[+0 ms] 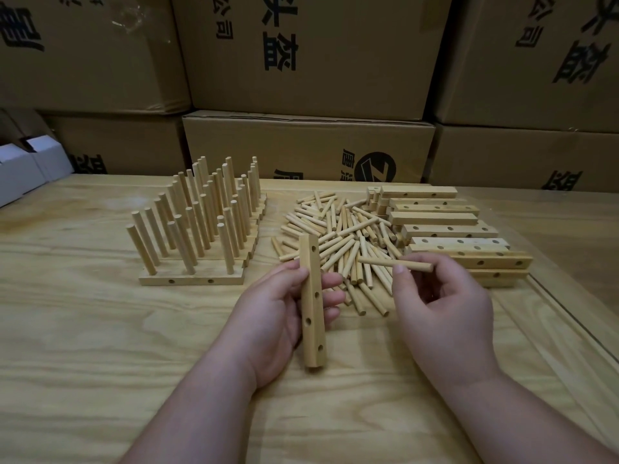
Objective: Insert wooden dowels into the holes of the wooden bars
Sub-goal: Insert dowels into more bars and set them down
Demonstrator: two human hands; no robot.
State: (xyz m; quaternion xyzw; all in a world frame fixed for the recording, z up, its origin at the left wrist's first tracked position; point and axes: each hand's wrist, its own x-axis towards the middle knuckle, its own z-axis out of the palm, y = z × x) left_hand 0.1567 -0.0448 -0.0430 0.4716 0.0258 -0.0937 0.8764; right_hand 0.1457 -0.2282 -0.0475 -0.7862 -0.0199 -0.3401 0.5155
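Head view shows your left hand [281,316] curled round a wooden bar [313,303], thumb on its near face and fingers wrapped behind; the bar stands almost upright above the table [100,346], its drilled faces turned toward you and to the right, with no dowel in any hole that shows; your right hand [445,306] pinches a single dowel [395,263] between thumb and fingertips, the dowel lying roughly level with its free end pointing left toward the bar but apart from it; both hands hover just in front of the loose pile of dowels [341,236], which sprawls across the middle of the table; to the right of that pile, touching its edge, lies the stack of empty bars [449,229], laid lengthwise in rows with their holes facing up or toward you; to the left of the pile sits the group of finished bars [197,229], set side by side flat on the table, each carrying upright dowels; the nearest of these shows two side holes on its front face; behind the table rises a wall of cardboard boxes [308,61] printed with black characters; at the far left edge you can see small white boxes [30,162].
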